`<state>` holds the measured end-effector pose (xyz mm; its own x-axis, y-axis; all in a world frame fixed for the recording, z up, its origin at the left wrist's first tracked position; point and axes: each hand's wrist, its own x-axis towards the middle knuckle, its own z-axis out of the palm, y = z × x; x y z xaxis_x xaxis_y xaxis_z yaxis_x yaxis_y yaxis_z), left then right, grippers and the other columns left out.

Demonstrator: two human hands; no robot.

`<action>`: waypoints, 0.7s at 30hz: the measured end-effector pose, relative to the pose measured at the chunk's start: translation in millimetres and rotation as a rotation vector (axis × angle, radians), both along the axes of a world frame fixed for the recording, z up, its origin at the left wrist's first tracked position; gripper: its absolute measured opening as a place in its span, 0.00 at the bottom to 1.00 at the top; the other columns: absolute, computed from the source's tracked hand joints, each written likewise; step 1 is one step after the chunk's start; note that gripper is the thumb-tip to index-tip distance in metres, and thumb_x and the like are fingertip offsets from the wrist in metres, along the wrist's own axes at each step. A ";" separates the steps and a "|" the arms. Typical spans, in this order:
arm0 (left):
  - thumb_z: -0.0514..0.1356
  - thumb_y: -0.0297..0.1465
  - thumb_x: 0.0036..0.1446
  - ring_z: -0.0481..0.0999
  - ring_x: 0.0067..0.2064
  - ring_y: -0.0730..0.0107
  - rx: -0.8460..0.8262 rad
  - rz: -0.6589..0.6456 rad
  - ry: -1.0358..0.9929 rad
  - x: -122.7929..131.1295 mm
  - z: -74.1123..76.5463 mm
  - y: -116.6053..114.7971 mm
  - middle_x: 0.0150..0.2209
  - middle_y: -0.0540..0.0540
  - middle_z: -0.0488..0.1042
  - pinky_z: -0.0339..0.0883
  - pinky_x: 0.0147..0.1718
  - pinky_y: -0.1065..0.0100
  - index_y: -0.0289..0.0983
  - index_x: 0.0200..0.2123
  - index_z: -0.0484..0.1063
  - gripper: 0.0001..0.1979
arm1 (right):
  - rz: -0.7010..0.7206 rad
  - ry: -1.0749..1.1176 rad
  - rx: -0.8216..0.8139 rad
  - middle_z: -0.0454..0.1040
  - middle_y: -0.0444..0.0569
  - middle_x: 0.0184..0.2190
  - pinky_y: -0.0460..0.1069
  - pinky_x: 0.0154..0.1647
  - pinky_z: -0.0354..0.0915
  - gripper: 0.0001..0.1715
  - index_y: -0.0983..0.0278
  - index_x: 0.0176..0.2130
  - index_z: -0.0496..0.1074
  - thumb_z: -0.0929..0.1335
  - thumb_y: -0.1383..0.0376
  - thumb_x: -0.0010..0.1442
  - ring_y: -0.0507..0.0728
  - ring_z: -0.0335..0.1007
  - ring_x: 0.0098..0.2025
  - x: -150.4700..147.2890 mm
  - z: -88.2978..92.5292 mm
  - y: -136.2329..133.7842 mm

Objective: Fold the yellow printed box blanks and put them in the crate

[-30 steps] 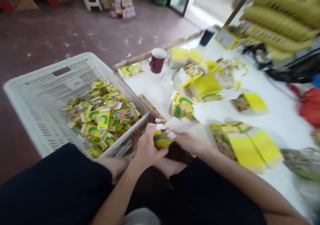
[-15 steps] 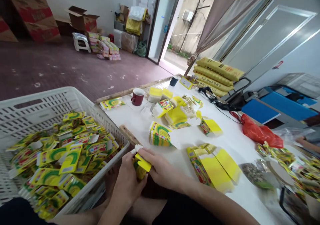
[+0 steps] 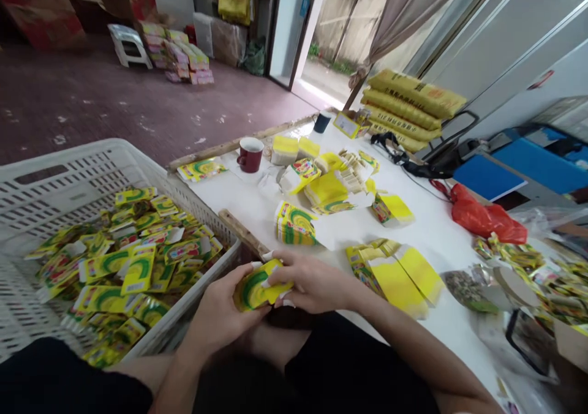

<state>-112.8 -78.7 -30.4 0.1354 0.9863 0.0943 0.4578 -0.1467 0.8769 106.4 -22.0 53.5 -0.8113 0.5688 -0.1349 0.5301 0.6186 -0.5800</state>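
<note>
A small yellow and green carton [image 3: 253,290] is held in both hands above my lap, its printed face turned up. My left hand [image 3: 220,307] grips its left end, fingers behind and thumb along the lower edge. At the right end, my right hand [image 3: 305,279] pinches the carton with its fingers closed over it. White coverings show on some fingertips. Just beyond my hands stands a stack of flat printed cartons [image 3: 294,223] on the white table [image 3: 321,242]. To the left, a white plastic basket [image 3: 184,304] holds many similar yellow cartons [image 3: 138,268].
More carton stacks [image 3: 404,279] lie right on the table. A maroon mug [image 3: 250,155] and a dark mug [image 3: 322,121] stand farther back. A red plastic bag [image 3: 487,215], loose sachets [image 3: 519,255] and a wooden strip [image 3: 243,233] on the near table edge are also around.
The carton has turned from edge-on to show its printed face. My right hand has shifted up and right along it. The camera view has tilted down slightly.
</note>
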 end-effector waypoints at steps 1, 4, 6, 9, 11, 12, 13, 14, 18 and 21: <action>0.71 0.41 0.48 0.85 0.47 0.53 -0.007 -0.006 0.014 2.4 2.4 -0.3 0.47 0.43 0.84 0.79 0.47 0.57 0.39 0.53 0.75 0.29 | -0.025 0.032 -0.025 0.69 0.58 0.59 0.57 0.57 0.70 0.17 0.62 0.50 0.77 0.73 0.65 0.61 0.62 0.74 0.55 2.4 -1.3 0.1; 0.70 0.40 0.49 0.84 0.46 0.51 -0.009 0.020 0.045 10.7 5.0 -1.0 0.46 0.41 0.83 0.78 0.48 0.54 0.38 0.54 0.75 0.28 | -0.135 0.125 -0.053 0.70 0.57 0.57 0.58 0.58 0.70 0.15 0.63 0.47 0.76 0.73 0.68 0.58 0.62 0.73 0.55 -0.3 -13.2 -2.2; 0.70 0.41 0.49 0.84 0.47 0.49 -0.011 0.072 0.028 15.0 2.3 -0.9 0.47 0.40 0.83 0.78 0.48 0.52 0.38 0.53 0.74 0.28 | -0.167 0.213 -0.045 0.68 0.59 0.59 0.60 0.60 0.68 0.20 0.63 0.50 0.72 0.72 0.70 0.58 0.63 0.70 0.59 -6.3 -24.8 -2.8; 0.72 0.43 0.46 0.83 0.48 0.51 -0.062 0.209 -0.155 17.8 -7.1 3.1 0.47 0.40 0.81 0.78 0.47 0.54 0.38 0.53 0.72 0.31 | -0.233 0.369 -0.027 0.67 0.60 0.61 0.59 0.59 0.70 0.38 0.62 0.63 0.60 0.74 0.64 0.57 0.62 0.70 0.60 -6.1 -40.0 5.4; 0.72 0.45 0.46 0.82 0.50 0.53 -0.082 0.406 -0.395 17.0 -14.8 9.9 0.50 0.39 0.79 0.77 0.49 0.56 0.38 0.55 0.67 0.36 | -0.406 0.340 0.058 0.71 0.57 0.57 0.57 0.53 0.73 0.40 0.61 0.64 0.59 0.75 0.59 0.57 0.60 0.75 0.52 5.3 -46.9 18.4; 0.72 0.46 0.46 0.81 0.53 0.53 -0.070 0.532 -0.522 15.7 -18.5 14.3 0.52 0.37 0.77 0.76 0.52 0.56 0.38 0.56 0.65 0.37 | -0.522 0.277 0.129 0.73 0.56 0.55 0.57 0.51 0.73 0.35 0.61 0.61 0.62 0.74 0.58 0.59 0.60 0.76 0.48 13.7 -49.8 26.3; 0.71 0.47 0.48 0.78 0.57 0.53 -0.045 0.649 -0.630 14.0 -22.0 18.7 0.55 0.36 0.75 0.74 0.56 0.55 0.37 0.57 0.62 0.38 | -0.677 0.166 0.247 0.75 0.54 0.51 0.57 0.50 0.73 0.27 0.60 0.56 0.66 0.73 0.58 0.61 0.59 0.76 0.46 22.9 -52.6 34.5; 0.69 0.47 0.50 0.75 0.62 0.52 -0.018 0.737 -0.704 12.2 -25.1 22.8 0.59 0.34 0.72 0.70 0.61 0.54 0.37 0.58 0.60 0.38 | -0.754 0.115 0.298 0.74 0.57 0.51 0.60 0.52 0.72 0.22 0.62 0.54 0.68 0.72 0.59 0.62 0.61 0.75 0.47 32.1 -55.4 42.3; 0.67 0.44 0.56 0.47 0.77 0.55 -0.044 0.804 -0.667 12.0 -32.4 27.8 0.75 0.32 0.49 0.48 0.73 0.52 0.40 0.65 0.52 0.39 | -0.849 -0.039 0.375 0.74 0.61 0.46 0.62 0.54 0.69 0.12 0.65 0.45 0.73 0.72 0.63 0.61 0.65 0.72 0.49 55.6 -67.5 62.6; 0.66 0.43 0.58 0.43 0.78 0.54 -0.102 0.743 -0.611 22.5 -32.0 19.1 0.77 0.33 0.42 0.44 0.74 0.48 0.43 0.68 0.46 0.42 | -0.844 -0.118 0.380 0.74 0.56 0.41 0.59 0.52 0.69 0.09 0.63 0.39 0.73 0.73 0.62 0.59 0.64 0.71 0.46 57.4 -72.9 66.0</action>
